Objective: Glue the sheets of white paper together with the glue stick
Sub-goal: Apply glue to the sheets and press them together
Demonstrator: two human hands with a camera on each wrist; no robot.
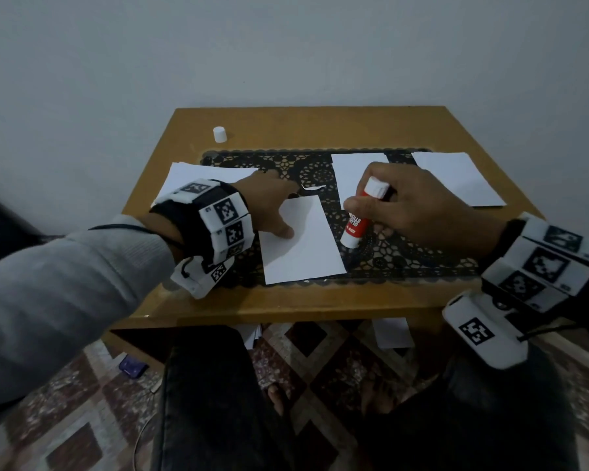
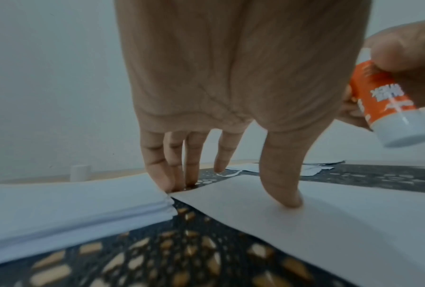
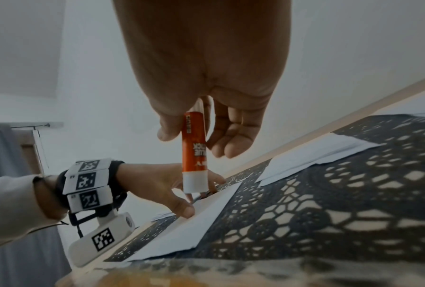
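Note:
A white sheet [image 1: 303, 239] lies at the middle of the black lace mat [image 1: 405, 263]. My left hand [image 1: 279, 212] rests on the sheet's left part with straight fingers. Its thumb [image 2: 284, 196] presses the paper, and the other fingertips [image 2: 177, 182] touch down at the sheet's far left corner. To the right, my right hand [image 1: 374, 212] grips a red and white glue stick [image 1: 352, 232]. The glue stick [image 3: 193, 155] is tilted, with its lower white end just above the mat beside the sheet's right edge. I cannot tell which end carries the glue.
A stack of white paper [image 1: 198, 175] lies on the left of the wooden table [image 1: 286, 304], close to my left wrist. Two more sheets [image 1: 351, 175] [image 1: 456, 178] lie at the back right. A white cap [image 1: 220, 134] stands at the far left.

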